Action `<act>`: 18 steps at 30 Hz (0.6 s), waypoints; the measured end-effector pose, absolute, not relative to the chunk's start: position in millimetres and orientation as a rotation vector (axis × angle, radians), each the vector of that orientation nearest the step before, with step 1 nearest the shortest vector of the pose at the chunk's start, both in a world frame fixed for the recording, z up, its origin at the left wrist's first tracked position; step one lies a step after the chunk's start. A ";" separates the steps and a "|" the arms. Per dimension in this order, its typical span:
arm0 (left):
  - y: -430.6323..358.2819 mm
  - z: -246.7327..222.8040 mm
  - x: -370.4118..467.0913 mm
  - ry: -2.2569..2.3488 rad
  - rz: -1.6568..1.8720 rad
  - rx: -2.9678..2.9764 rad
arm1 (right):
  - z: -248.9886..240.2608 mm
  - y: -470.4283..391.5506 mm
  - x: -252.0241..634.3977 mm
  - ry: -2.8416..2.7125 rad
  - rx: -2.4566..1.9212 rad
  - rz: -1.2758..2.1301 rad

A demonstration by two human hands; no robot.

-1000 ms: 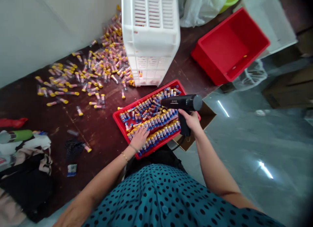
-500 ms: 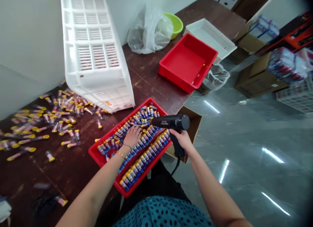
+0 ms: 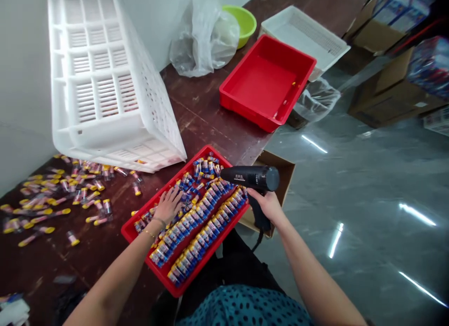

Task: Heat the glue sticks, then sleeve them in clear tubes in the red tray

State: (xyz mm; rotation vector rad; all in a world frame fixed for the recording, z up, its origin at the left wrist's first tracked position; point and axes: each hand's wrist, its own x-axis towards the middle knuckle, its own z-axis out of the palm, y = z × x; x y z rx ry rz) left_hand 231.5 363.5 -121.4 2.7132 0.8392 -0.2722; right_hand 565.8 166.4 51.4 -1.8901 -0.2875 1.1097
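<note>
A red tray [image 3: 182, 288] holds many small bottles with yellow caps and blue labels. Two long rows of bottles [image 3: 194, 251] lie side by side in its near part; the ones farther back lie loose. My left hand [image 3: 169, 205] rests on the loose bottles at the tray's left, fingers spread. In my right hand [image 3: 268, 205] is the handle of a black heat gun [image 3: 249, 177], its nozzle pointing left over the tray's far right part.
Loose yellow-capped tubes [image 3: 77, 185] are scattered at the left beside a white crate [image 3: 94, 101]. Beyond are a plastic bag [image 3: 203, 45], green bowl [image 3: 242, 24], second red tray [image 3: 266, 78] and white tray [image 3: 305, 36]. An open carton [image 3: 286, 176] stands below the table edge.
My left hand has moved left across the loose bottles, showing more of the near row. The heat gun is still in my right hand. The whole view has shifted somewhat.
</note>
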 end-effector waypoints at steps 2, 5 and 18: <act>369.2 -121.5 276.0 0.756 -0.212 2.751 | 50.9 173.9 565.5 -0.355 -1.927 1.044; 384.3 -129.2 341.5 0.689 -0.214 2.739 | 51.5 180.5 576.0 -0.417 -1.988 0.886; 340.9 -104.8 370.1 0.807 -0.237 2.694 | 58.2 137.0 610.4 -0.078 -1.905 1.112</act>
